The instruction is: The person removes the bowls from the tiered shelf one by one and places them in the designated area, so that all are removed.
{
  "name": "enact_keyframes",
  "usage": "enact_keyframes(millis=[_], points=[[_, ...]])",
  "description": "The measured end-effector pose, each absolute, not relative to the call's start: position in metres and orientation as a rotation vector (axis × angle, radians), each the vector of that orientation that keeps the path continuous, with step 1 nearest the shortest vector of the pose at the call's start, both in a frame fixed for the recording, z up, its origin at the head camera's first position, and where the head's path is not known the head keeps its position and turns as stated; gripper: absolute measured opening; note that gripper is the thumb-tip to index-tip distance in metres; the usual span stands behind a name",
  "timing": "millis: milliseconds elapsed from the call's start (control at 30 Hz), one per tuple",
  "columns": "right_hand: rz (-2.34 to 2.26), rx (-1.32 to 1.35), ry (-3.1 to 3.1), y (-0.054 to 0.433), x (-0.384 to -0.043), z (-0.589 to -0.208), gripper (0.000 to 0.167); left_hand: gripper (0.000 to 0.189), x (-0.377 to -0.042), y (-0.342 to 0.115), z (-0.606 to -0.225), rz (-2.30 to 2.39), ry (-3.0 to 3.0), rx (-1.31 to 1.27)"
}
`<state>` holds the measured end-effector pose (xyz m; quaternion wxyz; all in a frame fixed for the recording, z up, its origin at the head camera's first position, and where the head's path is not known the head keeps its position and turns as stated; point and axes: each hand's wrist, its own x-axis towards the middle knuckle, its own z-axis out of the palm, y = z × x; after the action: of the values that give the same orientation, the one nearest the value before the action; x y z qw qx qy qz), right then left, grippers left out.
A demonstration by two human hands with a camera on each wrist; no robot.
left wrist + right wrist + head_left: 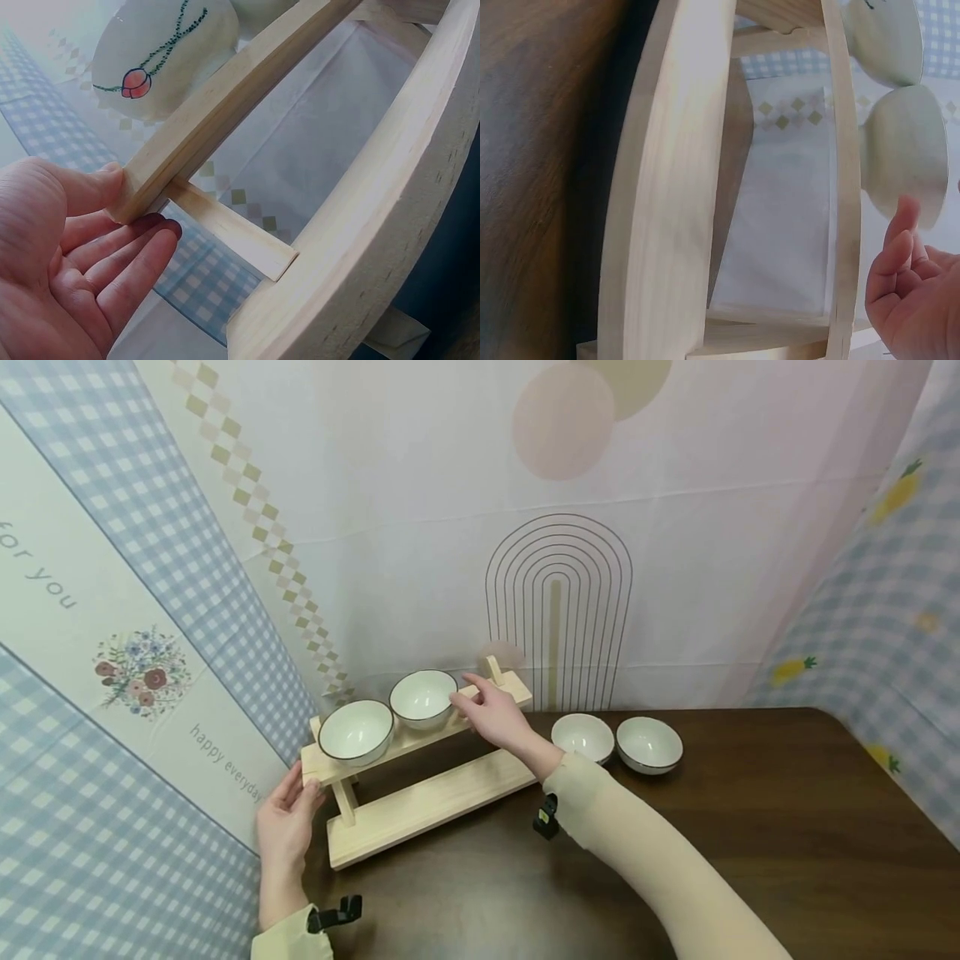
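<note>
One two-tier pale wooden rack (pixel 438 799) on a dark brown table (pixel 787 810), long axis slanting from near left to far right, left hand (pixel 287 814) pinching its upper-left end, right hand (pixel 495 714) at an upward-facing, dark-rimmed white bowl (pixel 423 696), whether gripping cannot be told, lower tier's right end hidden by the wrist.

Rack (pixel 420 806) pale blond wood. Rack bowls (pixel 356 731) white inside, thin dark rims; one outer wall shows red flower (pixel 136 83), dark green stems. Table bowls (pixel 649 743) white inside too. Tabletop (pixel 757 810) dark brown. Sleeves (pixel 660 860) pale cream, wrist straps (pixel 547 818) black. Left cloth (pixel 198 547) blue-and-white gingham, grey lettering on white panel (pixel 45 510). Back cloth (pixel 412 568) off-white, olive-and-beige diamonds, pinkish disc (pixel 562 422). Right cloth (pixel 847 618) blue-grey checks, yellow pineapples (pixel 896 497).
</note>
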<state>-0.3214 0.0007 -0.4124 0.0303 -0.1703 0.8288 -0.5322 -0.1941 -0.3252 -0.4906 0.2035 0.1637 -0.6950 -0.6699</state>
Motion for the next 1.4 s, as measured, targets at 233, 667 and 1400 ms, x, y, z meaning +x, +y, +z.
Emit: enact_keyframes(millis=[233,667,1400], points=[[-1.59,-0.541,2.602,-0.006,-0.326,-0.411,0.062,0.054,-0.194,-0.325,-0.49,-1.862,-1.952,0.458],[-1.713,-0.494,2.456,-0.014,-0.324,-0.409,0.063,0.055,-0.194,-0.327,-0.489,-1.865,-1.964,0.454],[-1.826,-0.45,2.368,-0.02,-0.322,-0.414,0.063,0.053,-0.19,-0.323,-0.488,-1.853,-1.942,0.475]])
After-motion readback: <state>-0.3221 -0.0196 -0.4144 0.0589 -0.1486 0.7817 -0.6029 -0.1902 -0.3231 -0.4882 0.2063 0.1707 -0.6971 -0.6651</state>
